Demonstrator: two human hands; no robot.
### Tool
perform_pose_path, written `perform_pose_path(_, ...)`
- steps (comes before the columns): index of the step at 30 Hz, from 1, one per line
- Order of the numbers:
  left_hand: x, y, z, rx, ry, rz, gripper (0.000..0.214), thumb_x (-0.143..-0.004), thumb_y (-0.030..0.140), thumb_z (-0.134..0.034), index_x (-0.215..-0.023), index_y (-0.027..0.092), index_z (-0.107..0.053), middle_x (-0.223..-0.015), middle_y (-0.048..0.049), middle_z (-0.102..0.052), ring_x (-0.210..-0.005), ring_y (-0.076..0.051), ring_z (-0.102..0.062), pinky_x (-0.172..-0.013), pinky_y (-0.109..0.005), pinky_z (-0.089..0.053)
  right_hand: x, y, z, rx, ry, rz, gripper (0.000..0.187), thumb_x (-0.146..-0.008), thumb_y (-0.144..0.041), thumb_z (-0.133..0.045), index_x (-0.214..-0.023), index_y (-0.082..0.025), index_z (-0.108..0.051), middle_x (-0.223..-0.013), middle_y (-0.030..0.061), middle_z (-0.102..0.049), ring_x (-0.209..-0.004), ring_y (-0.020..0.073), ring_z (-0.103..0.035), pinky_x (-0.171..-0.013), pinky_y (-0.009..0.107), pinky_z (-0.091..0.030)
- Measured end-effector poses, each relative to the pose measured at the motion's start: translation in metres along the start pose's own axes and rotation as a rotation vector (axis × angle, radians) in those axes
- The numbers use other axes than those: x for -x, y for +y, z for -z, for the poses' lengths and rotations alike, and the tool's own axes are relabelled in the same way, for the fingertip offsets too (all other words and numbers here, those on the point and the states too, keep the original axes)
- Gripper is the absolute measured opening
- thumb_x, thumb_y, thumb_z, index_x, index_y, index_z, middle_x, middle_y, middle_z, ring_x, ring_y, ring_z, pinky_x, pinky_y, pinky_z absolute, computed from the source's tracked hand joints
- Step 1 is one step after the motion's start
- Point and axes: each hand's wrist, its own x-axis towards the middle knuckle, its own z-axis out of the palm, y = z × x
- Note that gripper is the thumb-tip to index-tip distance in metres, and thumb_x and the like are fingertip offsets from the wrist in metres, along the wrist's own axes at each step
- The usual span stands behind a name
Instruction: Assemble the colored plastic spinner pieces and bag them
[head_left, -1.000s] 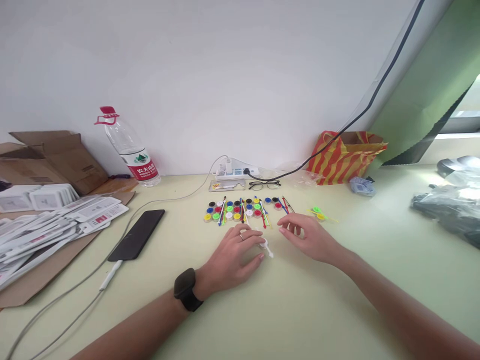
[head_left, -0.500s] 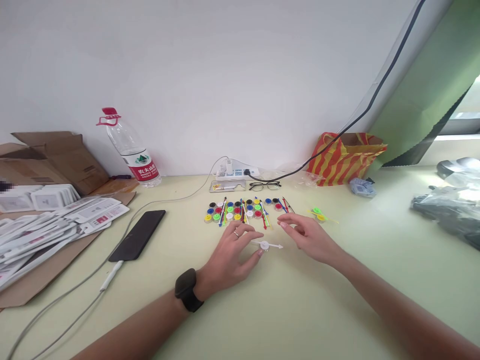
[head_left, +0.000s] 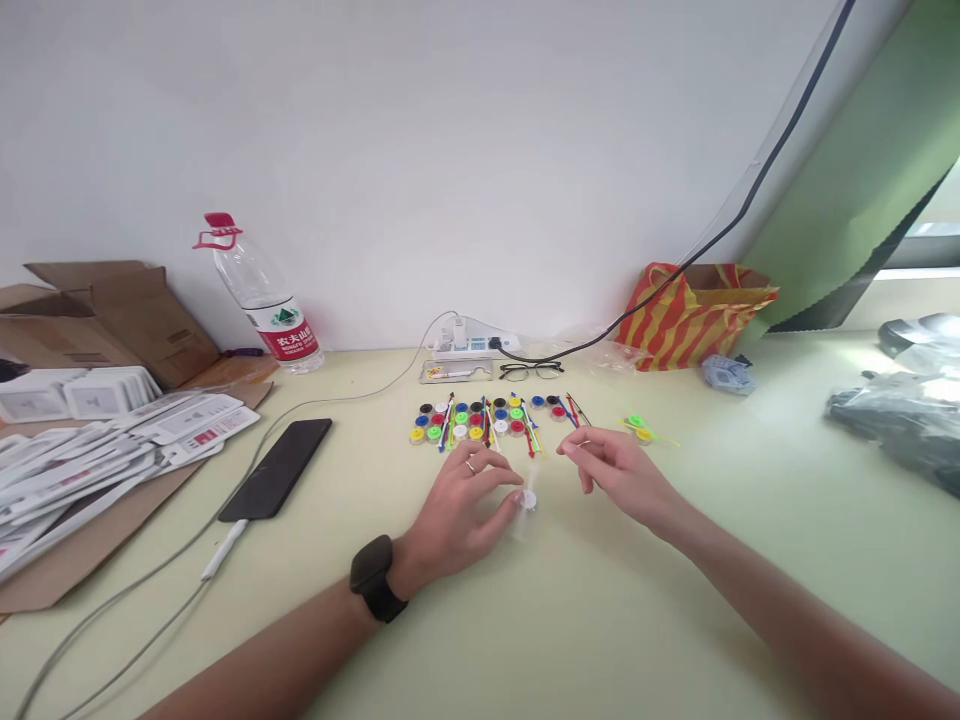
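My left hand (head_left: pixel 471 502), with a ring and a dark watch on its wrist, pinches the side of a small white arrow spinner (head_left: pixel 529 500) between thumb and forefinger. The spinner's hub stands on the table, and its arrow is a faint blur above and below the hub. To the right of it, my right hand (head_left: pixel 611 468) hovers apart from the spinner, thumb and fingertips drawn together with nothing visible in them. Behind both hands lie rows of coloured round spinner bases (head_left: pixel 460 432), with several coloured arrows (head_left: pixel 533 432) among them.
Yellow and green spinners (head_left: pixel 637 430) lie off to the right. Glasses (head_left: pixel 531 371), a clear case (head_left: pixel 456 371) and a power strip (head_left: pixel 480 346) are near the wall. A phone (head_left: pixel 276 470), a water bottle (head_left: pixel 274 310) and stacked white cards (head_left: pixel 112 460) occupy the left; a striped bag (head_left: pixel 690 320) stands back right.
The spinner's arrow pointed sideways and was sharp; now it is blurred by turning. My right hand's fingers have curled in slightly. My left hand stays at the spinner.
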Motion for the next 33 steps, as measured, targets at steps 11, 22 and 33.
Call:
perform_pose_path(11,0.0,-0.003,-0.005,-0.021,-0.079,-0.088,0.022,-0.093,0.02,-0.067,-0.113,0.028,-0.075,-0.097,-0.0051,-0.072,-0.099,-0.024,-0.058,-0.091,-0.042,-0.052,0.002,0.011,-0.017,0.172,-0.068,0.209,0.022,-0.095,-0.04,-0.059,-0.1,-0.023,-0.071,-0.094,0.0026,-0.067,-0.056,0.0109,-0.045,-0.053,0.027,-0.04)
perform_pose_path(22,0.0,0.004,0.001,-0.034,0.044,0.042,0.028,-0.099,0.026,-0.062,-0.127,0.027,-0.065,-0.117,-0.008,-0.067,-0.114,-0.027,-0.057,-0.101,-0.046,-0.049,0.006,-0.007,-0.005,-0.152,-0.136,-0.042,0.052,-0.099,-0.063,-0.048,-0.107,-0.019,-0.073,-0.047,-0.0092,-0.029,-0.046,0.0121,-0.029,-0.05,0.027,-0.033)
perform_pose_path(33,0.0,0.001,0.001,0.01,0.025,0.086,0.021,-0.103,0.024,-0.056,-0.121,0.026,-0.066,-0.115,-0.0063,-0.067,-0.114,-0.025,-0.057,-0.101,-0.042,-0.047,0.011,0.001,-0.013,0.303,-0.156,0.384,0.021,-0.093,-0.036,-0.067,-0.11,-0.025,-0.072,-0.101,0.0054,-0.066,-0.084,0.0189,-0.06,-0.073,0.032,-0.05)
